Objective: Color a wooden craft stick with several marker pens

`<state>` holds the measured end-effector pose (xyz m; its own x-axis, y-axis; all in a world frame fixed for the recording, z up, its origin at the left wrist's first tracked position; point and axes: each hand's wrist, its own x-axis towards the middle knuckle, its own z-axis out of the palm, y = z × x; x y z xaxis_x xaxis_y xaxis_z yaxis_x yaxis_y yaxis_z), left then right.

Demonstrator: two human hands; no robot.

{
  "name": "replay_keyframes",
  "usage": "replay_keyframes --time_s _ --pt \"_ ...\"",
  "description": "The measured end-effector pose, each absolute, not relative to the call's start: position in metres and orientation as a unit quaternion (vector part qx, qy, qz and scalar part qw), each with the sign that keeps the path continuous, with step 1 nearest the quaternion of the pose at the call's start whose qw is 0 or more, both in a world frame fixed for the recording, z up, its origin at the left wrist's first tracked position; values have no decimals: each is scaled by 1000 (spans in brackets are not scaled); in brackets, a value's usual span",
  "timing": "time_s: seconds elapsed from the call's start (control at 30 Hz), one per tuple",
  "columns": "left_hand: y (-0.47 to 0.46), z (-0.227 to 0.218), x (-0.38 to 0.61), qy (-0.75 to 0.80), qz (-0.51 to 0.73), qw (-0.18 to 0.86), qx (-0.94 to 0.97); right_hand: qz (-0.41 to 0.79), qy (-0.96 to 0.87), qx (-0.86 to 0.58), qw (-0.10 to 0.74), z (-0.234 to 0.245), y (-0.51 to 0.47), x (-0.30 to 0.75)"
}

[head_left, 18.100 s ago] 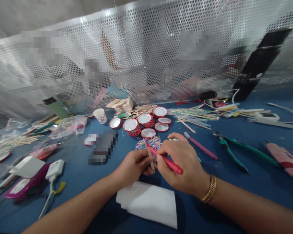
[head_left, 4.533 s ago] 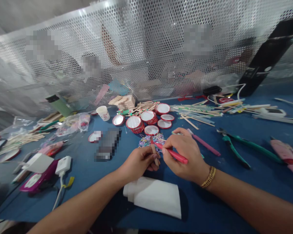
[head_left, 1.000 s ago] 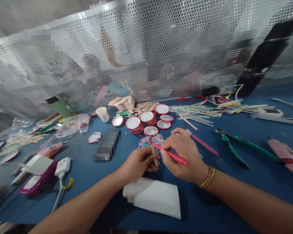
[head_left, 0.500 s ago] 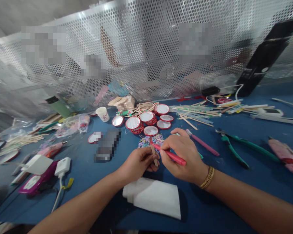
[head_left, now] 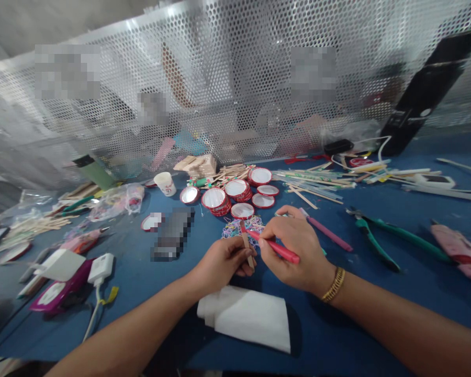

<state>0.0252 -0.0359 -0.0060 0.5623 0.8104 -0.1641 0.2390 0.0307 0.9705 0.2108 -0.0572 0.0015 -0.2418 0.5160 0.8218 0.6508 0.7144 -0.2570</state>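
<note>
Centrally, a wooden craft stick [head_left: 246, 245] is pinched upright in the left hand [head_left: 222, 260], fingers clamped on it above the blue table [head_left: 377, 293]. A red marker [head_left: 273, 247] is gripped by the right hand [head_left: 294, 248], its tip touching the stick. Coloured rubber bands [head_left: 235, 227] lie just behind, red-rimmed lids [head_left: 235, 195] beyond, and a folded white cloth [head_left: 247, 318] near the wrists.

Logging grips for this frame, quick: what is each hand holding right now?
Left hand: closed on a wooden stick.
Right hand: closed on a red pen.
</note>
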Motion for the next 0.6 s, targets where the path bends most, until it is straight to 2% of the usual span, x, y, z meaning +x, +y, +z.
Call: replay_keyframes --time_s 0.6 --pt "-36 -4 26 403 241 595 652 -68 -787 -356 499 3 -58 210"
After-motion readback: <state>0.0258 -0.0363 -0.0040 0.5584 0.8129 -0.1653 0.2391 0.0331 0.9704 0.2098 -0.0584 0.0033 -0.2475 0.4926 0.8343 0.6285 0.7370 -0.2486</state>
